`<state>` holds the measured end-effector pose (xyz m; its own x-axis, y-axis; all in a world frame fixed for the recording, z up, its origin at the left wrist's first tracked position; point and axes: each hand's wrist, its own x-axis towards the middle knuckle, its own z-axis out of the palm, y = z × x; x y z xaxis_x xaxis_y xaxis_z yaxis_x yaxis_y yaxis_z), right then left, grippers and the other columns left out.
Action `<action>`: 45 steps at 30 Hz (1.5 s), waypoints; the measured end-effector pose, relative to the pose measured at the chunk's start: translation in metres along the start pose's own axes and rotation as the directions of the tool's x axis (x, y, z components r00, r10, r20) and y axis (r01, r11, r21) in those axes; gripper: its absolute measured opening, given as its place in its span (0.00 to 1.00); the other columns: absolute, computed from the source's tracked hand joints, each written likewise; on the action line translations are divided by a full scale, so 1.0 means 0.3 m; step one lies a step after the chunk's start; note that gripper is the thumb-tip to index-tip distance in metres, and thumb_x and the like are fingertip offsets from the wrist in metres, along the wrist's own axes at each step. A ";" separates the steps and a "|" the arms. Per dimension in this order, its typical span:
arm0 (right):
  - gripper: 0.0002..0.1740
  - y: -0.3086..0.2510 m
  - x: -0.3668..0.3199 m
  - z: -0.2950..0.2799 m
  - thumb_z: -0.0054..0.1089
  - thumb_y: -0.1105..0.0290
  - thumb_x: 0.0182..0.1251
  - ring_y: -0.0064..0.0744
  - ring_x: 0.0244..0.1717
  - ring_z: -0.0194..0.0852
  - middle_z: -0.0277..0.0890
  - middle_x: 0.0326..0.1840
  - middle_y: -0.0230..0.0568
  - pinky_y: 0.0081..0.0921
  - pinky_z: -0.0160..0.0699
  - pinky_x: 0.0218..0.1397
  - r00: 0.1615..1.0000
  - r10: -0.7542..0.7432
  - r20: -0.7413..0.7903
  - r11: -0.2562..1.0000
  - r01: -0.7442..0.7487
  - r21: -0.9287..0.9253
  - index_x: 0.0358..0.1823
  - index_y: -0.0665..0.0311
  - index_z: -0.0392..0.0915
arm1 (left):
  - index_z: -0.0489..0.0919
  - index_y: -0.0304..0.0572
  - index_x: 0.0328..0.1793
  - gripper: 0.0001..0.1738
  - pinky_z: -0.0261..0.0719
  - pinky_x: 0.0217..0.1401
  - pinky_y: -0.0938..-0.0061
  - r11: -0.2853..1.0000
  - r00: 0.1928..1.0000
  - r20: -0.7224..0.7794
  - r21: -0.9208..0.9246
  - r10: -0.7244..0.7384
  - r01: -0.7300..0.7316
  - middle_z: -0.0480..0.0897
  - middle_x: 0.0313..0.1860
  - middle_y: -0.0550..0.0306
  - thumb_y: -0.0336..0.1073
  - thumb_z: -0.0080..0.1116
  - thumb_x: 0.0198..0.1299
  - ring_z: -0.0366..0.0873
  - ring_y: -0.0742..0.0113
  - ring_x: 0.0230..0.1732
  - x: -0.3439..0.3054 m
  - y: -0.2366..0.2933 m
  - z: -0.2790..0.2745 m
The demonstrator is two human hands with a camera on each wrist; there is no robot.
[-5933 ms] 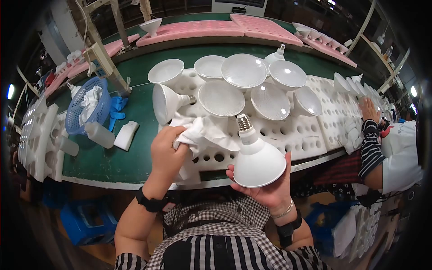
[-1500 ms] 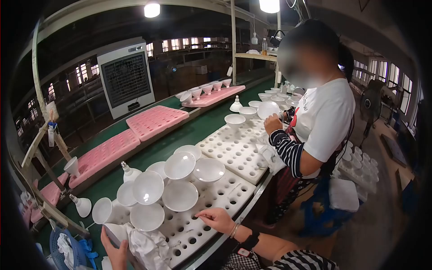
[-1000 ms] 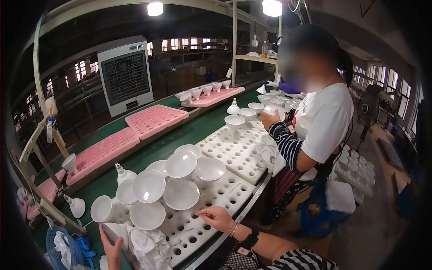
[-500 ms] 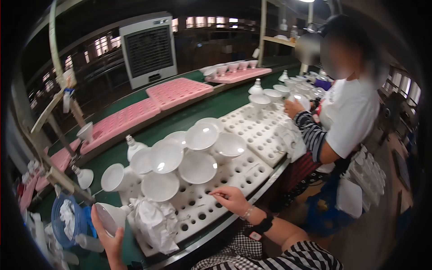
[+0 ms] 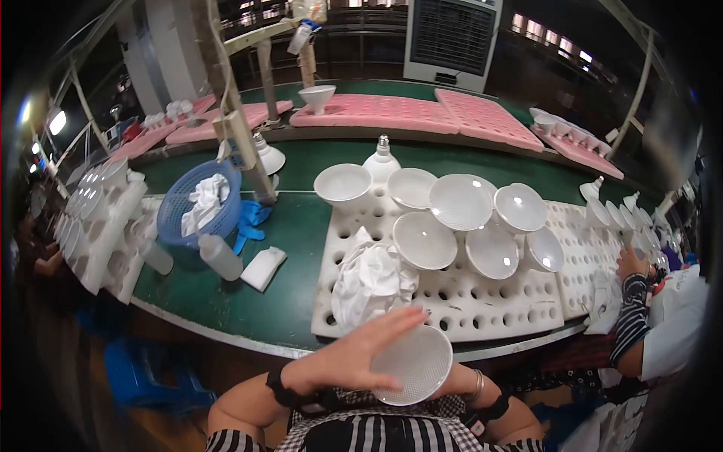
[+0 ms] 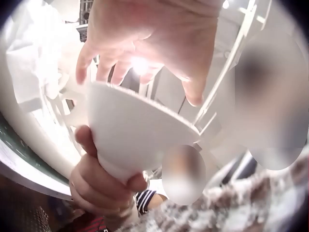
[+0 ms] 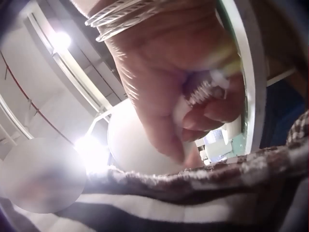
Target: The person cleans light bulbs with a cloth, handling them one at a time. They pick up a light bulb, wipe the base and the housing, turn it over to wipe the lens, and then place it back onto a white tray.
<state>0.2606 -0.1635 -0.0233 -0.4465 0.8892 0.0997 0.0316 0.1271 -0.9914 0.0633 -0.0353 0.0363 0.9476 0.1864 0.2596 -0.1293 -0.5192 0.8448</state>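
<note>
In front of the person's waist is a white reflector bulb (image 5: 416,368), its round textured lens face up in the head view. The right hand (image 7: 178,72) grips it by the neck, with fingers curled round the part next to the metal screw base (image 7: 203,93); in the head view the bulb mostly hides this hand. The left hand (image 5: 354,350) is over the lens side, fingers spread and extended. In the left wrist view its palm faces the bulb's rim. A crumpled white cloth (image 5: 373,282) lies on the foam tray (image 5: 512,309) just beyond, near several standing bulbs (image 5: 425,239).
On the green bench to the left are a blue basket (image 5: 172,215) with white cloth, a blue glove (image 5: 251,222), a white bottle (image 5: 220,258) and a white pad (image 5: 263,269). Pink foam trays (image 5: 376,111) line the back. Another person's arm (image 5: 633,309) is at right.
The bulb has gone from the left hand, beside the cloth, to the right hand before the waist. The left hand has let go and opened over it. The head view has swung left and down.
</note>
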 end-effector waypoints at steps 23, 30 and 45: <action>0.33 0.027 0.003 0.026 0.64 0.62 0.65 0.40 0.71 0.66 0.67 0.70 0.47 0.36 0.70 0.71 0.853 -0.046 -0.520 0.998 0.017 -0.061 0.70 0.58 0.64 | 0.78 0.55 0.64 0.29 0.61 0.67 0.39 0.889 0.984 -0.145 0.456 0.107 -0.030 0.70 0.71 0.47 0.45 0.68 0.53 0.64 0.36 0.71 0.133 0.126 0.089; 0.21 0.090 -0.015 -0.005 0.69 0.60 0.58 0.44 0.42 0.84 0.83 0.40 0.44 0.33 0.81 0.45 0.780 -0.003 -0.626 0.888 -0.286 -0.360 0.51 0.61 0.82 | 0.83 0.44 0.51 0.16 0.79 0.42 0.62 0.976 0.887 -0.442 0.099 -0.131 0.193 0.84 0.37 0.46 0.45 0.55 0.68 0.82 0.49 0.37 0.169 -0.012 0.031; 0.34 0.200 0.069 -0.098 0.36 0.47 0.80 0.46 0.75 0.63 0.58 0.78 0.49 0.43 0.73 0.73 0.967 -0.062 -0.248 0.599 0.234 0.765 0.79 0.57 0.54 | 0.84 0.41 0.53 0.18 0.70 0.65 0.57 0.825 0.715 -0.698 0.426 0.039 0.371 0.84 0.49 0.50 0.35 0.67 0.56 0.76 0.47 0.59 -0.058 -0.215 -0.105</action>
<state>0.2796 -0.1246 -0.0781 -0.2123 0.9607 0.1788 -0.7701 -0.0519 -0.6358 0.0460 0.0211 -0.0080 0.4680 0.6953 0.5455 0.3693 -0.7147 0.5940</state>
